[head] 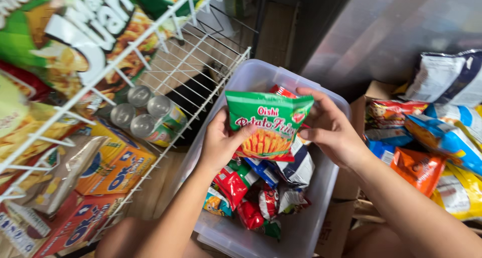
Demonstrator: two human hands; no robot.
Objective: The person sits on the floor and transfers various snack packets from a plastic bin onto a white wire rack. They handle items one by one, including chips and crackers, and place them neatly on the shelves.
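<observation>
Both my hands hold up a small green and red snack packet (pixel 267 125) with a picture of fries, above a clear plastic bin (pixel 321 197). My left hand (pixel 219 143) grips its lower left edge with the thumb on the front. My right hand (pixel 331 130) pinches its upper right corner. Inside the bin, under the packet, lie several small snack packets (pixel 251 192) in red, blue, white and green.
A white wire rack (pixel 165 82) stands at the left with large chip bags, several cans (pixel 145 115) and orange and red cookie boxes (pixel 115 167). At the right, a cardboard box (pixel 374 89) holds more snack bags (pixel 442 142). A metal wall is behind.
</observation>
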